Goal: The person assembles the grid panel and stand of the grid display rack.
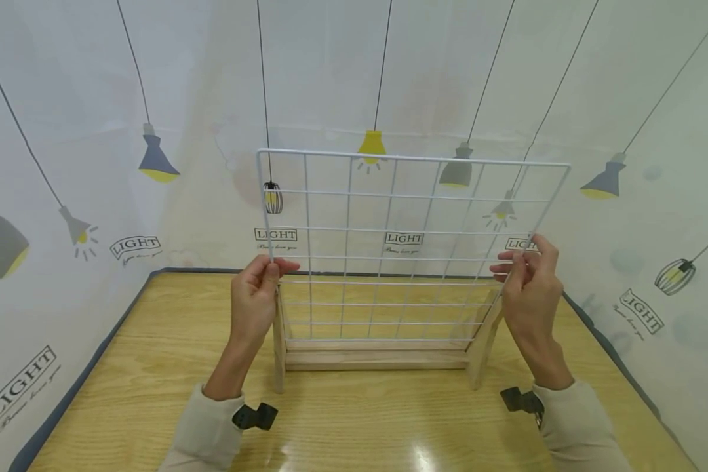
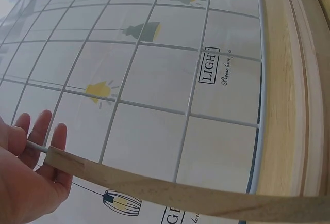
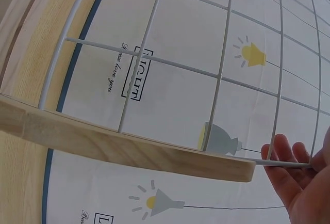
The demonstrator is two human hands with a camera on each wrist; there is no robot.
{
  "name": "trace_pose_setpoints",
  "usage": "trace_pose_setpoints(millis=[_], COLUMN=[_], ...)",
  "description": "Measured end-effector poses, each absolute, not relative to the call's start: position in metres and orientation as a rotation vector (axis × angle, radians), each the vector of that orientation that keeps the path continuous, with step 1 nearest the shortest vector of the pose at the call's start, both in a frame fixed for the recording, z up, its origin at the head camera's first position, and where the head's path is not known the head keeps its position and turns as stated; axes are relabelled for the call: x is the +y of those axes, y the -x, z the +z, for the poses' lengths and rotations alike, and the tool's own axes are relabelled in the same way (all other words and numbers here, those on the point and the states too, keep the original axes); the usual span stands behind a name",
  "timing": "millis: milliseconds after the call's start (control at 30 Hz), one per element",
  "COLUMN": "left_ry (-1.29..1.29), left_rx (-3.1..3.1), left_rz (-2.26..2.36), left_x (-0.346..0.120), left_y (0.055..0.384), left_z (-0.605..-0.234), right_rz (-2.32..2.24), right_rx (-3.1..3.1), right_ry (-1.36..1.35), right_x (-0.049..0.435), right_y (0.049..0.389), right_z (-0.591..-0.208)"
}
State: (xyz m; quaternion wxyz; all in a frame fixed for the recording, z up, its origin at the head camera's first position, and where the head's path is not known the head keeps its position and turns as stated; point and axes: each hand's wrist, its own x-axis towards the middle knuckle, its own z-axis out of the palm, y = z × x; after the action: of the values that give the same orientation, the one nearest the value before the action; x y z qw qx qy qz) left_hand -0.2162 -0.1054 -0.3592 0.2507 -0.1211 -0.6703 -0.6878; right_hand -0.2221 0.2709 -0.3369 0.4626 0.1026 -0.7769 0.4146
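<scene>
A white wire grid panel (image 1: pixel 383 229) stands upright, leaning between the two side posts of a pale wooden stand (image 1: pixel 377 359). My left hand (image 1: pixel 255 295) pinches the panel's left edge wire just above the left post, thumb in front and fingers behind. On the opposite edge, my right hand (image 1: pixel 531 282) pinches the wire above the right post. The left wrist view shows the left fingers (image 2: pixel 38 131) around the edge wire beside the wooden post's end (image 2: pixel 56 157). In the right wrist view, the right fingers (image 3: pixel 283 157) hold the wire just past the other post (image 3: pixel 227 166).
The stand rests on a yellow wood-grain table (image 1: pixel 354 419). Behind and at both sides hangs a white cloth backdrop (image 1: pixel 200 216) printed with lamps and lettering. Dark straps with small black devices (image 1: pixel 255 416) sit at both sleeve cuffs.
</scene>
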Motion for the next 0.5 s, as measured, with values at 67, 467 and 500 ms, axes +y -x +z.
trace_pose_setpoints(millis=[67,467,500], left_ry=[0.331,0.303,0.296], left_rx=[-1.833,-1.87,-1.873], left_rz=[-1.868,-1.872,-1.874], left_x=[-0.106,-0.107,-0.1069], left_y=[0.2159,0.215,0.2148], left_z=[-0.3594,-0.3616,-0.3615], right_rz=[1.026,0.991,0.991], right_rx=[-1.91,-1.916,-1.915], right_ry=[-0.251,-0.27,-0.272], right_x=[0.2708,0.2712,0.2714], right_y=[0.2221,0.2223,0.2223], right_z=[-0.3374,-0.3407,-0.3408])
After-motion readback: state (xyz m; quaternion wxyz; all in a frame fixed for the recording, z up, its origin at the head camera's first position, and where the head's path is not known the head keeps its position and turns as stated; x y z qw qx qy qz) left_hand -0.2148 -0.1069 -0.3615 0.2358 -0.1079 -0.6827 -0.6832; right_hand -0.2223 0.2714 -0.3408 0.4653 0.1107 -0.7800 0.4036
